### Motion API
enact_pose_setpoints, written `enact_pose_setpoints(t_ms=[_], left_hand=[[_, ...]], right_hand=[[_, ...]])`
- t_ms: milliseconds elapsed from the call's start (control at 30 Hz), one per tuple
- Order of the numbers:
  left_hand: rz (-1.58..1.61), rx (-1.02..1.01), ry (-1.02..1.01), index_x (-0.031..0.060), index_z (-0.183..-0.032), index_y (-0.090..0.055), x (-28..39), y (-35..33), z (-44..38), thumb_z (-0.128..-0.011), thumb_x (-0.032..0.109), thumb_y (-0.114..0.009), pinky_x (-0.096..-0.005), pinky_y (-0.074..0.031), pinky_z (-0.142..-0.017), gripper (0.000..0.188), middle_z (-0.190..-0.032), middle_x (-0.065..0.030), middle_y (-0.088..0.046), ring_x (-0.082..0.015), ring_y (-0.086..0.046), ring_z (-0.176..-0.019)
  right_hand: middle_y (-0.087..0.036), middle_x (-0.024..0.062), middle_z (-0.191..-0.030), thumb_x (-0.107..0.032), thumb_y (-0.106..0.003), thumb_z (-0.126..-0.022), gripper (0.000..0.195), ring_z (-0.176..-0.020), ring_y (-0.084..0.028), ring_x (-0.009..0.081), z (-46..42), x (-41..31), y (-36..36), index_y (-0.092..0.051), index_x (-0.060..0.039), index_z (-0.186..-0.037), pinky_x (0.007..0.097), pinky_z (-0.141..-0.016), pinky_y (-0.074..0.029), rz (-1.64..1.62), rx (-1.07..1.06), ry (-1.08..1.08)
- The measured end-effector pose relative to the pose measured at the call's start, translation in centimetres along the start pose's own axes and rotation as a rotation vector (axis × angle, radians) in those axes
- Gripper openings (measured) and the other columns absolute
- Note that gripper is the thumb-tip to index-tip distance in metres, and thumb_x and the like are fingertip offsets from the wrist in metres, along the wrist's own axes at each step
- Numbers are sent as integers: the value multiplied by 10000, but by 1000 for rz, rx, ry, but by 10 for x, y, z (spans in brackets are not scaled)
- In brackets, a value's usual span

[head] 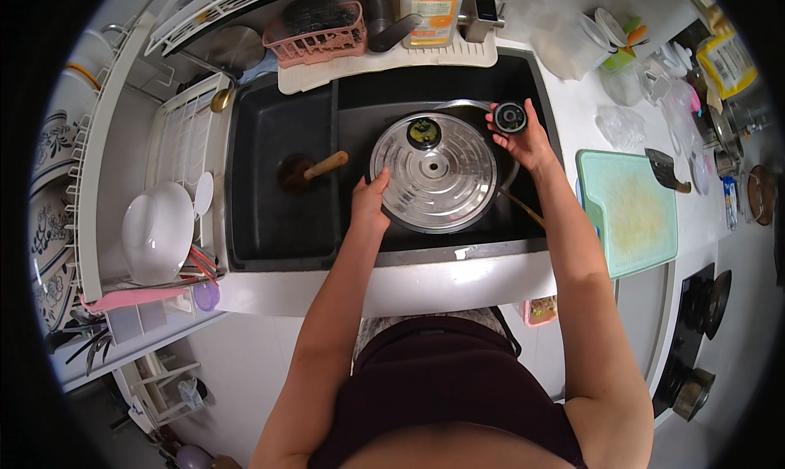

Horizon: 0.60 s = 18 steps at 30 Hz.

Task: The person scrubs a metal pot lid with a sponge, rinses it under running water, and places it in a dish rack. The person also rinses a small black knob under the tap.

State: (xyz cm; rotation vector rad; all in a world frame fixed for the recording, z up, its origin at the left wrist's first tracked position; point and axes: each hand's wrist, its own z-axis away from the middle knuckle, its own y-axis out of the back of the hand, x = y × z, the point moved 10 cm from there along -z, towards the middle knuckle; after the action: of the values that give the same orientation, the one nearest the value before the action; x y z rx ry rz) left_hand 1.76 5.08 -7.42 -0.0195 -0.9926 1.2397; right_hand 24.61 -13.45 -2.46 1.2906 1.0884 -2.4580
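My left hand [370, 204] grips the left rim of a round metal pot lid [434, 202], its underside facing up over the right basin of the black double sink [335, 223]. Near the lid's top edge lies a small round black-rimmed piece with green bits [424, 133]. My right hand [524, 139] holds a small round black knob-like part [509, 118] to the right of the lid, fingers around its side. Behind the lid, the curved rim of a metal vessel shows partly. A wooden handle [326, 165] leans in the left basin.
A pink sponge basket [319, 43] and faucet [481, 18] stand behind the sink. On the right counter lie a green cutting board [631, 214], a cleaver [663, 167] and plastic bags [620, 127]. At left, a dish rack holds a white bowl [158, 230].
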Motion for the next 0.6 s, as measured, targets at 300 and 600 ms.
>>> enact_pose_setpoints(t_ms=[300,600], left_hand=[[51,62,11,25,-1114,-483,-9,-1,-5,-807,103,-643,-339,-476,-792,355,-1007,-75,-581,-181,-566,-906],[-6,167,82,36,-1334,-170,-30,1,-24,-765,132,-697,-408,-387,-930,781,-1212,-124,-473,-216,-477,-1093]], right_hand=[[-638,97,-937,-483,-339,-913,531,-729,-593,130,-16,-4,-16,-558,-29,-1079,224,-583,-478,170,-43,-59],[-605,96,-968,-364,-394,-921,421,-697,-581,147,-51,-66,-123,-411,-131,-1272,213,-544,-466,358,-191,127]])
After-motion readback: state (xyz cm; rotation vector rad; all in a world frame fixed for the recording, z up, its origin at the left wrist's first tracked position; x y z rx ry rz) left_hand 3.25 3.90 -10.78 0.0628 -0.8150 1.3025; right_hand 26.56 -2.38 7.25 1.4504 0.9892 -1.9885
